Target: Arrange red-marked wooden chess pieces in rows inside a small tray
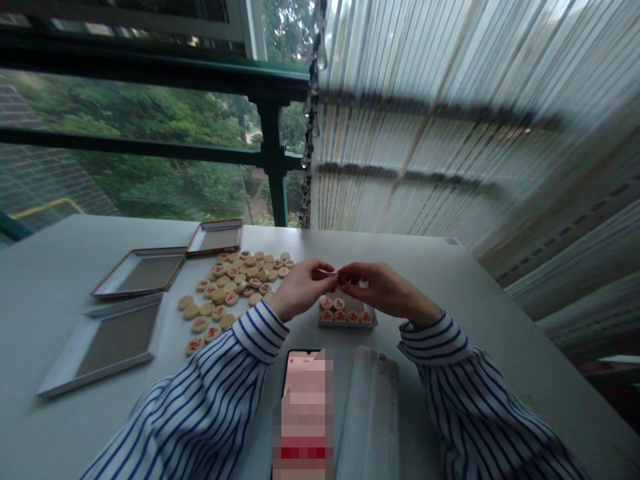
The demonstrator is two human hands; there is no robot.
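Partly done: six pieces (pixel 353 317) visible in the tray (pixel 347 325) just under the fingers. Big loose pile (pixel 251 261) left of them on the desk (pixel 450 267). Left hand (pixel 304 287), right hand (pixel 383 287): fingertips together, nearly closed; can't tell if gripping anything.

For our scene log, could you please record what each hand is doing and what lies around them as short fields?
left hand: fingers bent, near the small box
right hand: fingertips close to the left's
at fingertips: too small to tell
in box: boxed pieces, round, marked
to the left: loose pieces, open trays
nearest viewer: phone, translucent packet
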